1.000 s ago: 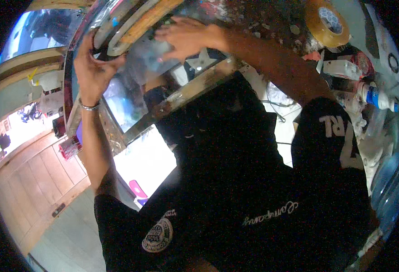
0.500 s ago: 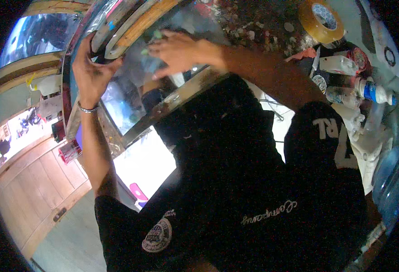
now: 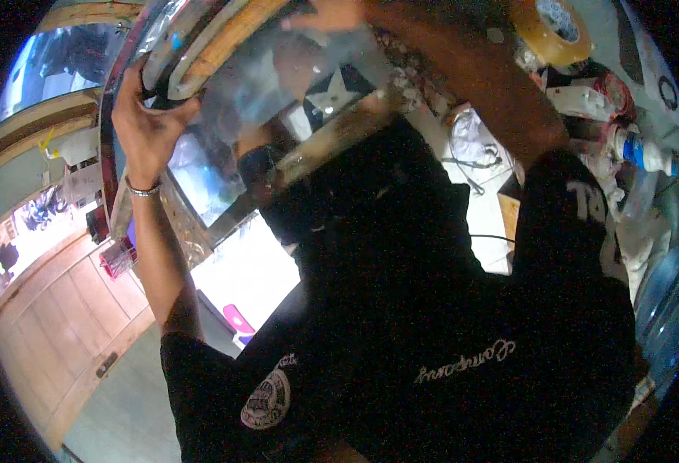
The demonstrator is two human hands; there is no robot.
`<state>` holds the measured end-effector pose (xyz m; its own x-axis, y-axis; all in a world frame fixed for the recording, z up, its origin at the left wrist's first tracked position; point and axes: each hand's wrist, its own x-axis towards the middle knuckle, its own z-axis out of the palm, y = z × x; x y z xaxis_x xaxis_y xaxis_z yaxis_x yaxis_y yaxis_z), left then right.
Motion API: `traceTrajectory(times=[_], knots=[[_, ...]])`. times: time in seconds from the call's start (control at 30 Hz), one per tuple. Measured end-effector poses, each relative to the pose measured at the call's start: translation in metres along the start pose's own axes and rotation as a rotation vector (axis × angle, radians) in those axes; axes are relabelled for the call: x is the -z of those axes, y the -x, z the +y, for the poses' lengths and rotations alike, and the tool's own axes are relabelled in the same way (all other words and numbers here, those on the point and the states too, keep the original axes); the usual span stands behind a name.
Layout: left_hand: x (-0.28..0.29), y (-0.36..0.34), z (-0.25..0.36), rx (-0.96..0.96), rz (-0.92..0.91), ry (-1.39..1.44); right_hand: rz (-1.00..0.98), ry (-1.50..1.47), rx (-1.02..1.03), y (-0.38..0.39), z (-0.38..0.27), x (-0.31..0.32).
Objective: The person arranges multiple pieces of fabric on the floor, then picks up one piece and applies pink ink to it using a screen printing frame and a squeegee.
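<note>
My left hand (image 3: 148, 123) grips the near end of a long wooden bar (image 3: 227, 50), thumb on one side and fingers on the other. The bar slants up to the top edge of the view, with a dull grey strip beside it. Below it lies a shiny, smudged panel (image 3: 227, 96) with a worn wooden edge (image 3: 343, 127). A pale star shape (image 3: 333, 94) on a dark patch shows on the panel. At the top edge, above the panel's far part, my right hand (image 3: 330, 14) is smeared by motion and partly cut off; its fingers are unclear.
To the far right are a roll of clear yellowish tape (image 3: 580, 48), a white bottle with a blue band (image 3: 641, 156) and a large blue translucent container (image 3: 663, 297). Dark stained clutter borders the panel. A pale wooden panelled surface (image 3: 69, 301) lies at lower left.
My right hand has moved away from me over the panel to the top edge, uncovering the star shape. My left hand keeps its grip on the bar, shifted slightly left in view.
</note>
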<state>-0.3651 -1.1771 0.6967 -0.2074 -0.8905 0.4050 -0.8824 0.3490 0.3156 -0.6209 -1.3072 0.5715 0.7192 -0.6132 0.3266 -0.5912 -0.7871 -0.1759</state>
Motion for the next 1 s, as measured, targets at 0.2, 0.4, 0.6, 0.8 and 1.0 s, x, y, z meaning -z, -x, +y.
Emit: traceTrajectory(times=[0.2,0.4,0.6,0.8,1.0], knots=[[-0.007,-0.006,-0.006,0.001,0.010,0.143,-0.118,-0.010,0.153,-0.011,0.008,-0.046],[-0.001,-0.001,0.006,0.109,-0.016,-0.029,-0.433,-0.248,-0.010,-0.021,0.003,0.006],[0.005,-0.001,0.017,0.097,0.029,-0.009,0.156,-0.368,-0.001,0.001,0.074,-0.031],[0.005,-0.009,0.024,0.111,0.012,0.012,-0.096,-0.049,-0.537,0.043,0.212,0.133],[0.000,-0.011,0.023,0.168,-0.028,0.069,0.060,0.288,-0.067,0.039,0.292,0.090]])
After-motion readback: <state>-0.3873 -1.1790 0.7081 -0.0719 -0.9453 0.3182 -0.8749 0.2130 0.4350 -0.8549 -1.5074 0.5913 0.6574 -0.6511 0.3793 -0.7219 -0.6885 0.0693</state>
